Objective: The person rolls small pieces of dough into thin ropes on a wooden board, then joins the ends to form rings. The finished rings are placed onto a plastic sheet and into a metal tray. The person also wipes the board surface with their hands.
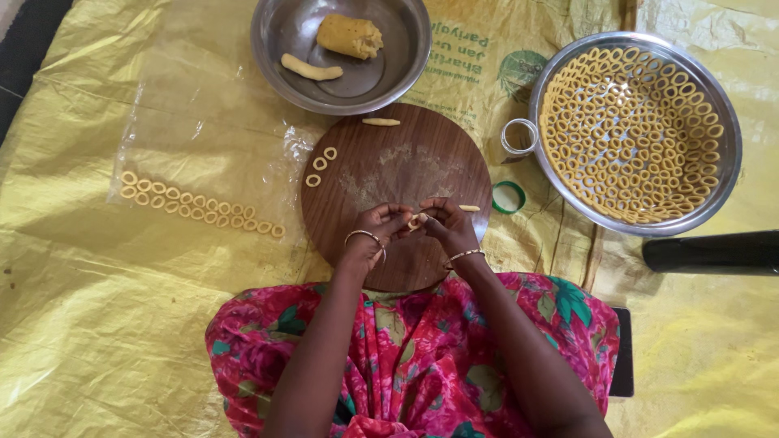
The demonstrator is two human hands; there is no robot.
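Two hands, left hand (pixel 369 235) and right hand (pixel 449 227), meet over a round wooden board (pixel 381 174), fingers pinching a small dough strip (pixel 415 221) at the board's six o'clock. Three dough rings (pixel 320 165) lie at nine o'clock; a steel bowl (pixel 276 49) sits at twelve.

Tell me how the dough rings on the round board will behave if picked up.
The three rings look soft, like the dough lump in the bowl, so they would probably bend or squash. They look light. Lying flat, they are unlikely to roll.
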